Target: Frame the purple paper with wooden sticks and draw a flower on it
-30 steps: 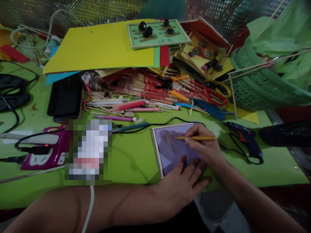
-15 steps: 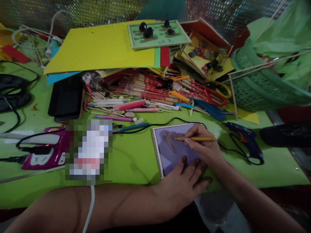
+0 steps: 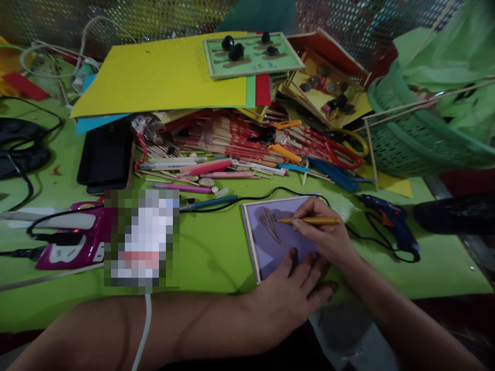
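Note:
A small purple card with a pale wooden frame (image 3: 266, 245) lies on the green table near the front edge. Brownish stem-like shapes (image 3: 269, 223) are drawn on its upper left. My right hand (image 3: 328, 234) pinches a yellow pen (image 3: 315, 220), its tip resting on the card just right of the drawing. My left hand (image 3: 292, 299) lies flat with fingers stretched out, pressing on the card's lower right part.
A blue glue gun (image 3: 390, 224) with its black cord lies right of the card. Behind are a heap of sticks and pens (image 3: 228, 149), red scissors (image 3: 342, 152), yellow paper sheets (image 3: 162, 77), a green basket (image 3: 417, 134) and a purple power strip (image 3: 73, 239) at left.

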The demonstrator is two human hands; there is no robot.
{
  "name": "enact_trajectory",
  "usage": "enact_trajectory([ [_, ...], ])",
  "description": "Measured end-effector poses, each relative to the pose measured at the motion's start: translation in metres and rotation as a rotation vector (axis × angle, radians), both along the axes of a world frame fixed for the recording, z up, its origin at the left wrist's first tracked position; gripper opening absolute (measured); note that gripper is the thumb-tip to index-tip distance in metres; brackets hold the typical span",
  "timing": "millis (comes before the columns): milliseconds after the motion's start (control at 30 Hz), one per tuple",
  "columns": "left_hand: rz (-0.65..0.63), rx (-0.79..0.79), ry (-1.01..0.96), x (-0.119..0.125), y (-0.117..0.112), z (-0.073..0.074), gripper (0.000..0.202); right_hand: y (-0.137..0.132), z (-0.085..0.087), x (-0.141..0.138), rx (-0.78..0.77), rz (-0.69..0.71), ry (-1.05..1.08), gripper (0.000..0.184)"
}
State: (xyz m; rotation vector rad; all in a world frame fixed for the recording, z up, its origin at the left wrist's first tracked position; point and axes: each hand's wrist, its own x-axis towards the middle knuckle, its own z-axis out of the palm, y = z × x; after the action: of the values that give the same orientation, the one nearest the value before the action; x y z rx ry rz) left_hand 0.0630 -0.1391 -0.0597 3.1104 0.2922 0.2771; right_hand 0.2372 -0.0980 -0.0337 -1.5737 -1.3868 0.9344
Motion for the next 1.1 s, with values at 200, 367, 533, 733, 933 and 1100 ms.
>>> enact_trajectory([
  [200,-0.002,-0.036,0.002,0.0,0.001,0.001,0.047,0.0,0.001,0.0,-0.008,0.023,0.011,0.013],
  [367,0.001,-0.046,0.001,0.0,0.0,0.0,0.048,0.0,0.002,0.0,-0.024,0.034,0.031,0.016],
  [533,0.009,-0.023,-0.019,0.0,0.0,0.0,0.049,-0.003,-0.002,0.004,-0.043,0.07,0.033,0.013],
  [733,0.008,-0.032,0.003,0.001,0.0,0.001,0.049,-0.005,-0.002,0.006,-0.03,0.112,0.045,0.011],
  [933,0.029,-0.076,-0.012,0.001,-0.001,0.001,0.049,-0.003,0.006,0.001,-0.046,0.14,0.056,0.014],
  [1100,0.004,-0.04,-0.015,0.001,-0.001,-0.001,0.05,-0.003,0.008,0.001,-0.046,0.172,0.068,0.015],
])
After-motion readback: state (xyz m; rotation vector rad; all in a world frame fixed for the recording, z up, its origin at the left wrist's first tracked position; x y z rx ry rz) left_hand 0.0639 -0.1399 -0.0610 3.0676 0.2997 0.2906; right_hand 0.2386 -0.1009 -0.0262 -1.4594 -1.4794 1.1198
